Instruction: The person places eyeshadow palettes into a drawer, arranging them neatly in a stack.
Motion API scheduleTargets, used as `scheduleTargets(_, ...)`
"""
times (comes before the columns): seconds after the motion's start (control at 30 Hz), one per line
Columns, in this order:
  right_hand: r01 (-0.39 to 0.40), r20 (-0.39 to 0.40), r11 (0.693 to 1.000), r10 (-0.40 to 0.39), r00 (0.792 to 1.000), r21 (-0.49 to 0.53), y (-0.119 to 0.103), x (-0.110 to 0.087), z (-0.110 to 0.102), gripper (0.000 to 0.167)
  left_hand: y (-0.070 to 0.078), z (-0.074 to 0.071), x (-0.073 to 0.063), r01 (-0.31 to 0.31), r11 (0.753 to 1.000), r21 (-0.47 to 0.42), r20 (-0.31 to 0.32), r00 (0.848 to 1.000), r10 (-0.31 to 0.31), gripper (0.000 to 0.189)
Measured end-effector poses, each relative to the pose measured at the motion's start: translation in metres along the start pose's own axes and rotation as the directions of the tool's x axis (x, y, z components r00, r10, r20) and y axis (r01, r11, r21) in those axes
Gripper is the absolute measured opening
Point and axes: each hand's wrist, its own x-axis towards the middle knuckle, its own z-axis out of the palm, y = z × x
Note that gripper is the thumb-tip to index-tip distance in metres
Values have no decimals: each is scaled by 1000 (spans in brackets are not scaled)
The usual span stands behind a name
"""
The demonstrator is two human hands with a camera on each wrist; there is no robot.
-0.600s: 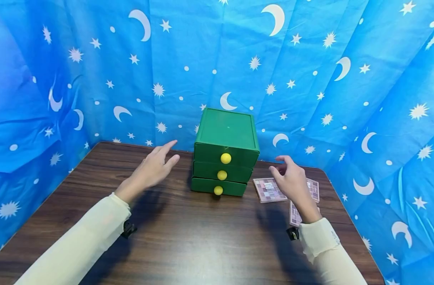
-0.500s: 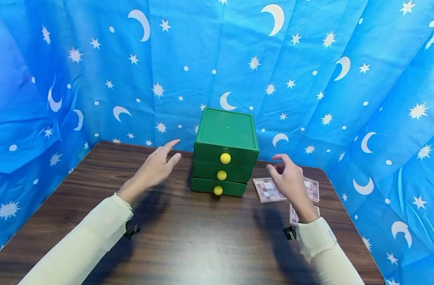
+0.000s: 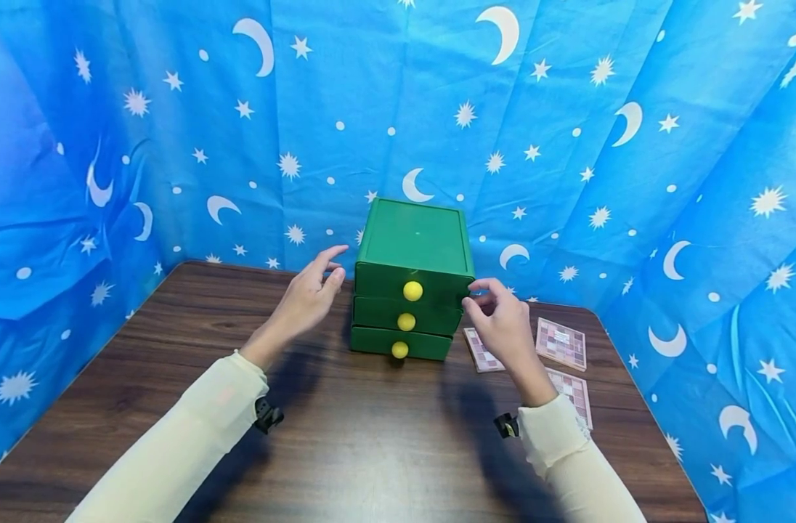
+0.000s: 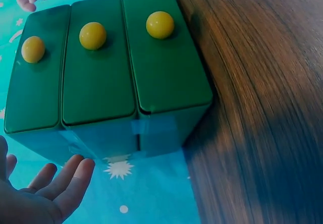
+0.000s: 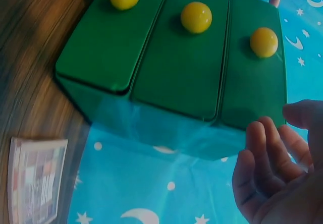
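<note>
The step in hand looks like placing both hands on the sides of the green drawer box [image 3: 416, 236], and it would seem best done evenly: palms level with each other, low enough to steady the stack, fingertips clear of the yellow knobs [image 3: 407, 322] so that no drawer slides out. The left hand [image 3: 306, 301] is beside the box's left side, its fingers slightly bent and a little spread, thumb apart, pinching nothing. The right hand [image 3: 500, 321] is at the right front edge, fingers curved and thumb set off from them with nothing pinched; whether it touches the box cannot be told. A light, matched pressure should suit the plastic-looking walls. The box stands upright toward the back of the wooden table [image 3: 378, 436], before the blue curtain [image 3: 319, 109], with flat patterned boxes [image 3: 561, 343] to its right. Its knobs face the person, and each drawer front lies lengthwise from left to right; the longest axis of the whole box is hard to judge.
</note>
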Motion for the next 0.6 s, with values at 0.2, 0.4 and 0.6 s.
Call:
scheduleTargets(0.2,57,-14,998,-56,998,31,-7,3,13,19,2,8,5,8,999,-44,-24,1000,-9,47)
scheduleTargets(0.4,58,37,993,-62,997,99,-16,4,25,23,6,14,10,-15,998,-63,-40,999,12,46)
scheduleTargets(0.6,80,56,989,-87,995,122,-23,6,37,23,7,18,14,-27,998,-50,-55,998,25,45)
